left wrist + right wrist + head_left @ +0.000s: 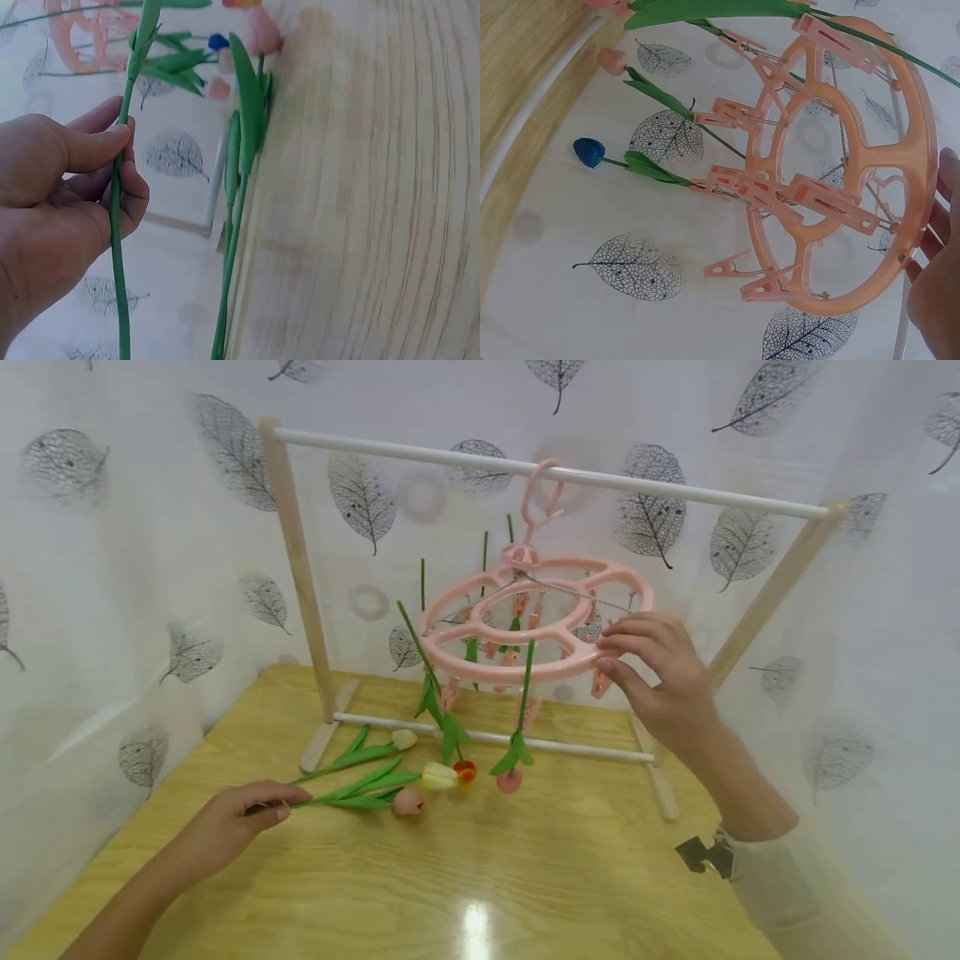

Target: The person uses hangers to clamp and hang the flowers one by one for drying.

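My left hand (232, 827) pinches the green stem of an artificial tulip (118, 225) between thumb and fingers; its bloom is out of the left wrist view. Near that hand, a pink tulip (408, 802), a yellow tulip (439, 776) and a white tulip (404, 740) are bunched low over the table. My right hand (667, 685) grips the rim of a round pink clip hanger (510, 675), thumb below and fingers above. Tulips hang bloom-down from its clips, among them a red-orange one (465, 771), a pink one (510, 781) and a blue one (589, 152).
The hanger's hook loops over the white top bar (420, 453) of a wooden-legged rack (300, 568). A lower bar (570, 747) crosses near the wooden table (420, 885). Several clips, such as one bare clip (727, 265), dangle underneath. A leaf-print curtain (112, 602) stands behind.
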{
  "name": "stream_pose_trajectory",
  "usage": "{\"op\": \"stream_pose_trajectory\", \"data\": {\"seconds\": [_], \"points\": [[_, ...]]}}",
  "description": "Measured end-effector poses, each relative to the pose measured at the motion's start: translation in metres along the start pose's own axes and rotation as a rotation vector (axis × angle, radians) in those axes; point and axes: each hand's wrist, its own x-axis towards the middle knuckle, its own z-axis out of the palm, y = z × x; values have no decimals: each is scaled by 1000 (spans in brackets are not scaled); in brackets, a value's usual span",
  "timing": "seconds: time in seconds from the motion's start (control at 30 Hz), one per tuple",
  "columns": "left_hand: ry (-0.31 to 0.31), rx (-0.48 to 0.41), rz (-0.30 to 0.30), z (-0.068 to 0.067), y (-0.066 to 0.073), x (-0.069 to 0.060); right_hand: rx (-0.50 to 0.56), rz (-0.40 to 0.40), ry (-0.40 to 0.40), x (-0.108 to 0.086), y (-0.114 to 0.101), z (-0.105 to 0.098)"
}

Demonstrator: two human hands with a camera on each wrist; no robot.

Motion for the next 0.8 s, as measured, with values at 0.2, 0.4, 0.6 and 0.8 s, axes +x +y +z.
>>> {"op": "stream_pose_trajectory", "data": {"seconds": [0.2,0.4,0.6,0.8], "points": [[-75,-101,-48,16,21,8,-19,2,-2,1,-1,0],[-148,-158,-32,37,40,20,-21,-4,28,2,-4,2],[-163,-195,40,61,60,33,-31,13,96,3,-12,0],[-154,-196,141,82,78,50,-43,35,158,-6,-34,-2]]}}
